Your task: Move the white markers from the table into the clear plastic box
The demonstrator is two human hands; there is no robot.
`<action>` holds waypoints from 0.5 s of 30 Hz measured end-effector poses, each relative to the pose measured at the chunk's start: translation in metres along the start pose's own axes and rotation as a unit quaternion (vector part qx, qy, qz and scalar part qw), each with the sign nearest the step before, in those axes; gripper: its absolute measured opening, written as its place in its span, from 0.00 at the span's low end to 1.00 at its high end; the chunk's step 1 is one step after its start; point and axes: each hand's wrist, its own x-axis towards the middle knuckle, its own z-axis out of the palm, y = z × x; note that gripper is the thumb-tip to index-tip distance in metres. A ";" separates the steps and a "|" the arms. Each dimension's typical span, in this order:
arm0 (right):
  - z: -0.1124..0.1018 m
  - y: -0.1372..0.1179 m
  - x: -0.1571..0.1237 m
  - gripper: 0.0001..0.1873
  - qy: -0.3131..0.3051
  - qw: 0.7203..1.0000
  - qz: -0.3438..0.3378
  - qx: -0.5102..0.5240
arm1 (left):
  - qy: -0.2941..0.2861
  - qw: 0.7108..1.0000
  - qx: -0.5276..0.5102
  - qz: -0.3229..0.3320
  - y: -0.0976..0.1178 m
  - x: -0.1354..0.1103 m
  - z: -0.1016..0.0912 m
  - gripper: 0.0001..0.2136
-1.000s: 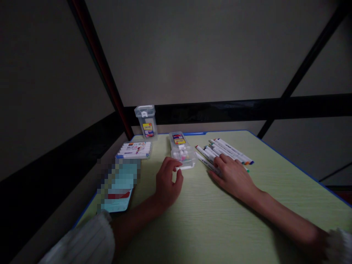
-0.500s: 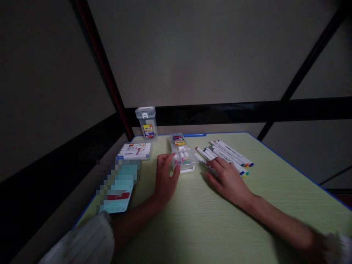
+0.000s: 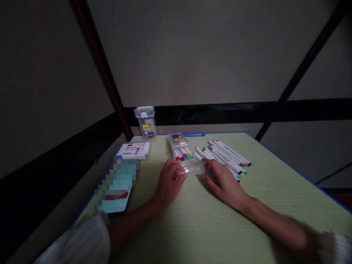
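Note:
My left hand (image 3: 170, 183) is closed on one end of a clear plastic lid (image 3: 194, 168), low over the table. At the lid's other end is my right hand (image 3: 224, 181), its thumb below and fingers above the edge, gripping it lightly as far as I can see. Just beyond the lid, a clear marker box (image 3: 180, 140) lies on its side with its open end towards me. White markers (image 3: 184, 154) inside show pink, purple, yellow, green and blue ends. Several loose white markers (image 3: 225, 156) lie beside and beyond my right hand, which hides part of them.
An upright clear box with a lid (image 3: 147, 126) stands at the back left. In front of it lies a flat pack of white pens (image 3: 133, 150). A phone with a lit, partly blurred screen (image 3: 121, 187) is at the left edge. Walls border the table (image 3: 209, 223).
My left hand has drawn the lid off the box towards me, uncovering the marker ends. My right hand has shifted slightly left, from the loose markers to the lid's end.

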 end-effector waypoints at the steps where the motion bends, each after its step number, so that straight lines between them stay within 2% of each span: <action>1: 0.000 0.000 0.000 0.20 -0.004 1.000 -0.001 -0.005 | -0.016 1.000 0.007 0.003 0.001 -0.002 0.001 0.05; 7: -0.005 -0.003 0.001 0.12 -0.051 0.998 -0.028 -0.040 | -0.054 0.998 0.043 0.001 0.001 -0.004 0.001 0.08; 15: -0.005 -0.007 0.002 0.15 -0.095 0.987 -0.068 -0.109 | -0.052 0.991 0.125 0.017 -0.009 -0.002 -0.001 0.09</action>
